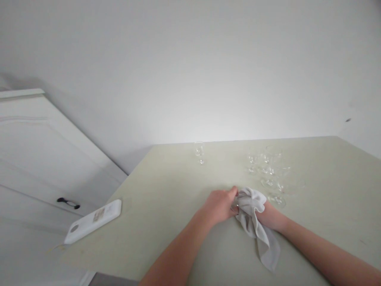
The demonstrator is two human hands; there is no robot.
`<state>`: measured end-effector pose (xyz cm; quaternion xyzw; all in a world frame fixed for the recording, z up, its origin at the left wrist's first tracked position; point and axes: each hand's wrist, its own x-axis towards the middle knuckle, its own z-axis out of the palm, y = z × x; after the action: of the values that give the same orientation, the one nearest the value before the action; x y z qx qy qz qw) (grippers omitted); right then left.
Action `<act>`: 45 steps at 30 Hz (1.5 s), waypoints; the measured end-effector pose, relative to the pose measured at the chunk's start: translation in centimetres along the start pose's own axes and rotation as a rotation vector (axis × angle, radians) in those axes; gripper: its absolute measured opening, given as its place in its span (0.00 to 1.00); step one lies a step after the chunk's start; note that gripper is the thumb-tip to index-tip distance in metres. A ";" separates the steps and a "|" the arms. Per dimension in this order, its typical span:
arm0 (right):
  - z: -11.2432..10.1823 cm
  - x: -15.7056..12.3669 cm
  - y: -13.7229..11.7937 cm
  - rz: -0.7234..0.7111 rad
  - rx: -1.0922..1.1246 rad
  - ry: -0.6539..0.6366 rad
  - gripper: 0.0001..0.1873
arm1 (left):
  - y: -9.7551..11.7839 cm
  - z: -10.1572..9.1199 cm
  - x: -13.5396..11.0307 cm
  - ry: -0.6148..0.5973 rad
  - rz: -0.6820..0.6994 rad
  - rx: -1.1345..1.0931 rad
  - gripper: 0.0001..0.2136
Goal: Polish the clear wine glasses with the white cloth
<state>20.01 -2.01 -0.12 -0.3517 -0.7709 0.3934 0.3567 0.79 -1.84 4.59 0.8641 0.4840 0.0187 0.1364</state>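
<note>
Between my hands is a clear drinking glass [235, 207], mostly hidden by my fingers and a light grey cloth [253, 202]. My left hand [220, 203] is closed around the glass from the left. My right hand [269, 214] is largely covered by the cloth, which it grips against the glass; the cloth's loose end hangs down toward me. Just beyond my right hand stand several clear stemmed glasses [269, 171], close together. Farther back, near the wall, a single stemmed glass [199, 151] stands upright on its own.
The pale table [166, 186] meets a white wall [208, 79] at its back edge. A white rectangular device [93, 221] with a round dark spot lies at the table's left edge. Left of the table is a white cabinet [44, 159] with a dark handle [68, 203].
</note>
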 end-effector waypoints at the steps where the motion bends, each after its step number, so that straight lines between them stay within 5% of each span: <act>1: 0.0 0.0 0.0 0.002 0.001 -0.002 0.18 | 0.0 0.0 0.0 -0.003 0.000 0.003 0.21; 45: -0.2 0.1 -1.5 -0.023 0.001 -0.016 0.14 | 0.0 -0.3 -0.1 -0.034 0.024 0.042 0.21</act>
<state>19.75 -2.52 1.28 -0.3393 -0.7777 0.3924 0.3552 0.66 -1.87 4.91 0.8727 0.4717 -0.0046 0.1261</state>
